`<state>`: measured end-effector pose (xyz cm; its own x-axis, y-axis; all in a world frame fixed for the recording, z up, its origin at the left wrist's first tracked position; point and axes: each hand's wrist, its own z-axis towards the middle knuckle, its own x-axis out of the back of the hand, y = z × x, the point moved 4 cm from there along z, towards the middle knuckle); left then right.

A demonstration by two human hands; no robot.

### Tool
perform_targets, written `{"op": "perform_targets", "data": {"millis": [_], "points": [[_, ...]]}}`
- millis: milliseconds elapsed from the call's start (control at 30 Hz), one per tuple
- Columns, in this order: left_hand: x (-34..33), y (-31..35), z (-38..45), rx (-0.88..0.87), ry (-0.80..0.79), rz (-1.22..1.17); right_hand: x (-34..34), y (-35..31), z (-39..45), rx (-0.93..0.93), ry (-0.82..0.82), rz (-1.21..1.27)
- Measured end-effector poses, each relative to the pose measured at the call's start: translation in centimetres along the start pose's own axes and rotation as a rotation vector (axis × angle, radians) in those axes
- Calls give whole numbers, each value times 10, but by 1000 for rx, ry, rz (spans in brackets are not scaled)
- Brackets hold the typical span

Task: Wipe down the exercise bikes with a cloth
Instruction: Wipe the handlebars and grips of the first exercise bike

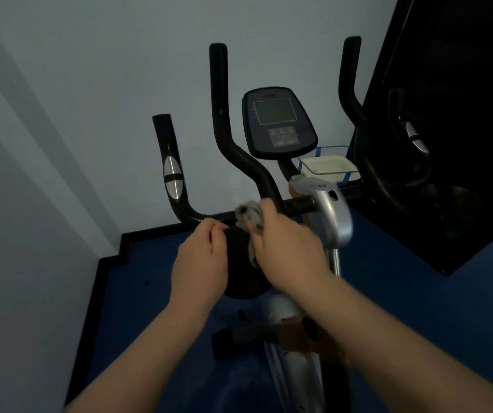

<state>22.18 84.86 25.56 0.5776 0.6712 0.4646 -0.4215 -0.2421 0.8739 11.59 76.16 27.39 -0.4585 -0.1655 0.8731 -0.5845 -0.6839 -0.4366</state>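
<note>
An exercise bike with black handlebars (223,120) and a dark console (278,123) stands against the pale wall. My right hand (287,248) grips a grey cloth (248,216) and presses it on the horizontal bar beside the silver stem (331,210). My left hand (200,260) has curled fingers at the bar's left part, above a round black part (239,263); whether it holds the bar or the cloth's edge is unclear.
A clear tray with blue tape and a white tub (328,168) sits behind the console. A black panel (448,114) stands at the right, reflecting the bike. Blue floor (418,308) with a black skirting (105,293) runs along the left wall.
</note>
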Motion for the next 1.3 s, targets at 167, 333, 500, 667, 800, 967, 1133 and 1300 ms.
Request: {"op": "perform_targets", "data": {"millis": [167,333,500,667,800,967,1133,1300], "points": [[1,-2,-1,10,-5,-18,0,1,-6,-24,87,199],[0,-2,0,5,-14,-5,-9,7,-47,-132,157,377],[-1,-3,1,-4,-12,-10,4,4,3,-21,0,33],[1,-3,0,-25,-16,-16,-6,4,-47,-145,179,442],[0,-4,0,-35,-15,-12,-1,5,-44,-119,112,331],[-1,-5,1,-19,-13,-20,14,9,3,-75,-163,122],[2,-2,0,-38,-24,-5,-9,7,-64,-191,188,567],[6,6,13,-68,-158,184,15,29,-43,-186,235,534]]}}
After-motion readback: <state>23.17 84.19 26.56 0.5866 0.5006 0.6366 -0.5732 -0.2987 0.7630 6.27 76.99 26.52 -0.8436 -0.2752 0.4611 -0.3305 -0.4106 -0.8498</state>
